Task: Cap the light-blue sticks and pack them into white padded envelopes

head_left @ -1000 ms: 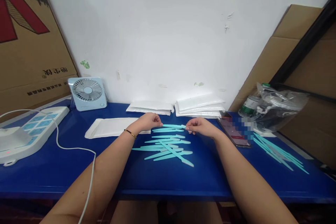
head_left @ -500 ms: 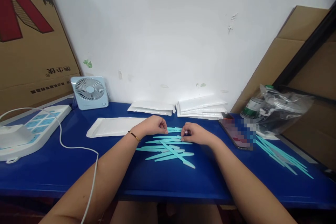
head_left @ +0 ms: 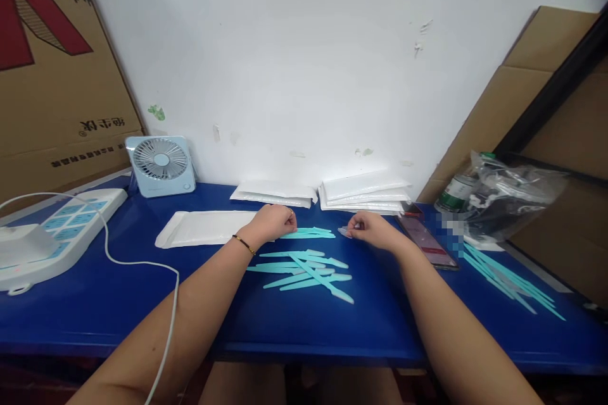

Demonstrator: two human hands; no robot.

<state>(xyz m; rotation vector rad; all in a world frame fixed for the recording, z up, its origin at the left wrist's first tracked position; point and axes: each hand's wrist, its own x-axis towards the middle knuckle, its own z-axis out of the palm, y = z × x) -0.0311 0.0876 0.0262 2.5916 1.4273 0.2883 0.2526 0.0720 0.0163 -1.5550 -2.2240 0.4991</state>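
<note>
Several turquoise plastic sticks (head_left: 304, 269) lie scattered on the blue table (head_left: 95, 304) in front of me. My left hand (head_left: 272, 221) is closed on the left end of a small bunch of turquoise sticks (head_left: 311, 233), held just above the table. My right hand (head_left: 373, 229) is closed in a pinch just right of that bunch, with a small pale tip at its fingers that I cannot make out. A flat white padded envelope (head_left: 202, 228) lies left of my left hand.
Two stacks of white envelopes (head_left: 363, 192) lean by the wall. A small fan (head_left: 160, 165), a white power strip (head_left: 52, 231) and its cable (head_left: 166, 323) are at left. A phone (head_left: 427, 240), a plastic bag (head_left: 508, 193) and more turquoise sticks (head_left: 510, 288) are at right.
Both hands dipped to the scattered sticks and came back up toward the wall. My right hand has drawn apart from the bunch that my left hand holds.
</note>
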